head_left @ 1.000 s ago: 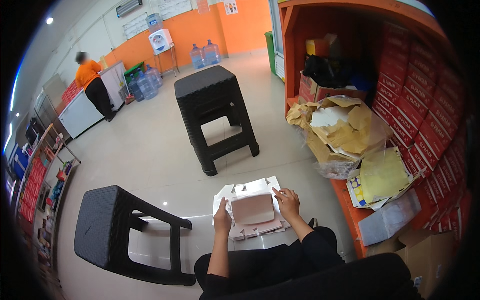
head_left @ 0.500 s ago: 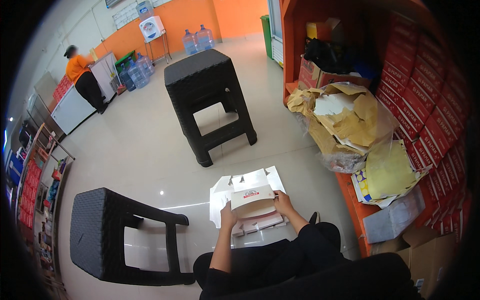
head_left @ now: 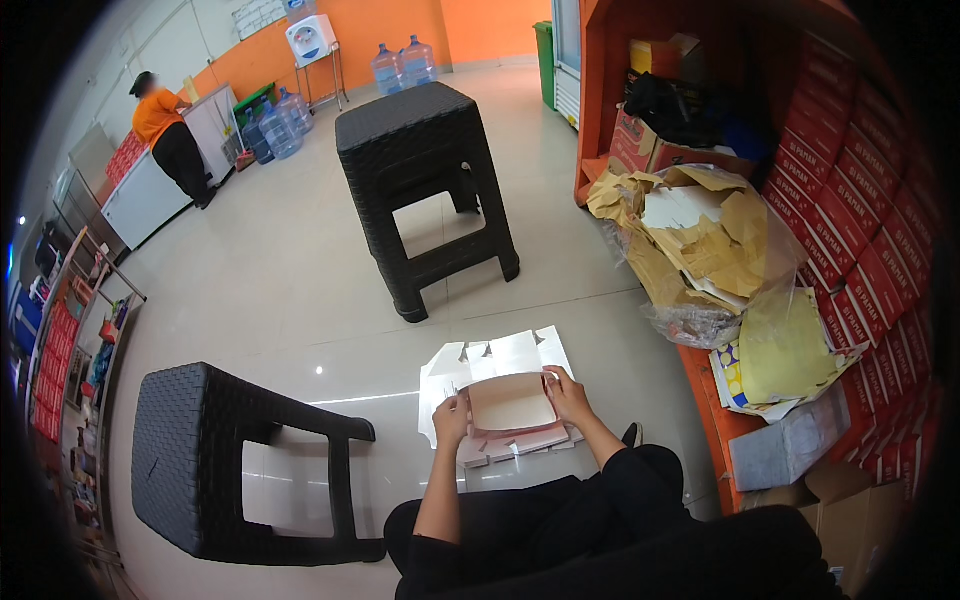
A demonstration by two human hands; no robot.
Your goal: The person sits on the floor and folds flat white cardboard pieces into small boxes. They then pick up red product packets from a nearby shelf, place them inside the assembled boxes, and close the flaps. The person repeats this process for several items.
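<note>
Between my hands I hold a partly folded cardboard box (head_left: 511, 402), its pale inside turned upward with raised edges round it. The fingers of my left hand (head_left: 450, 421) close on its left end. At the opposite end my right hand (head_left: 568, 398) grips the side near the upper corner. Under and beyond the box lie flat white cardboard blanks (head_left: 515, 347) on the floor, with cut slots along their far edge. Pinkish-toned blanks (head_left: 510, 447) show below the box, close to my legs.
Black woven-pattern plastic stools stand ahead (head_left: 420, 190) and to the left (head_left: 235, 465). On the right, an orange shelf (head_left: 708, 410) holds torn brown paper (head_left: 690, 235) and stacked red boxes (head_left: 850, 190). Far left, a person in orange (head_left: 160, 120) stands at a white chest freezer (head_left: 150, 205).
The box has tilted in my hands: its printed outer face showed before, and now its inside faces up. Both hands have shifted only slightly.
</note>
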